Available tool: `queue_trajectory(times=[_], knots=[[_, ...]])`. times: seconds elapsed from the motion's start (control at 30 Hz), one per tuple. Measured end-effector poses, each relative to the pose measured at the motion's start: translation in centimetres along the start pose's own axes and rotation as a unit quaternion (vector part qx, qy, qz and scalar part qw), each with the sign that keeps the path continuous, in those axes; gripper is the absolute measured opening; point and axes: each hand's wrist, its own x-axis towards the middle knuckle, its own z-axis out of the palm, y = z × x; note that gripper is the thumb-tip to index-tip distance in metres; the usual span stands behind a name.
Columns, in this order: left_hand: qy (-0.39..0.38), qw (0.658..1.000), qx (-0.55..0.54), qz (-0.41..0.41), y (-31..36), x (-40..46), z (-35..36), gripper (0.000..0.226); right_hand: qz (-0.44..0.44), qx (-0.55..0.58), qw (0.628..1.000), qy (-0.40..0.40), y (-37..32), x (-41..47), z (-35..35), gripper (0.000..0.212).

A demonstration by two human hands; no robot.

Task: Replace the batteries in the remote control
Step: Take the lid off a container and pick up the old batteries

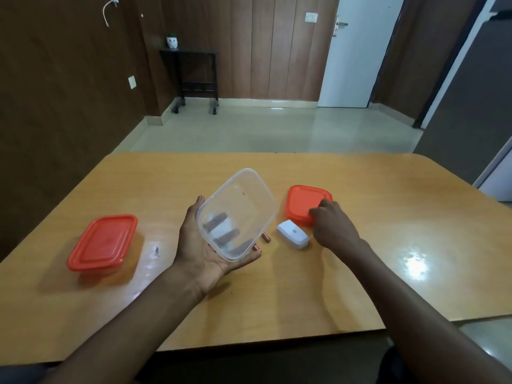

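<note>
My left hand (198, 245) holds a clear plastic container (243, 200) from below, tilted above the table, with nothing visible inside it. Two copper-topped batteries (263, 241) lie on the table just under its right edge, partly hidden. A small white remote control (293, 234) lies to their right. My right hand (331, 224) rests with curled fingers on the near edge of a loose orange lid (302, 202), beside the remote.
A second container with an orange lid (103, 242) stands shut at the left of the wooden table (277, 300). A small scrap (156, 250) lies between it and my left hand. Beyond the table's far edge is tiled floor.
</note>
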Motion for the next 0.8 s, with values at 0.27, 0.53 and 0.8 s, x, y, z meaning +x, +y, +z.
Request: queue_trajectory(times=[0.27,0.53,0.8], knots=[[-0.028,0.999,0.009,-0.022,-0.9,-0.4,0.4,0.074,0.078,0.348,0.93,0.096,-2.9,-1.2,-3.9,0.034],[-0.083,0.992,0.081,-0.056,-2.9,-1.0,1.3,0.068,0.095,0.495,0.859,0.088,-4.1,-4.4,-5.8,0.025],[-0.069,0.958,0.276,-0.026,-7.0,-1.8,3.0,0.026,0.172,0.368,0.911,0.066,4.3,-4.6,-5.2,0.032]])
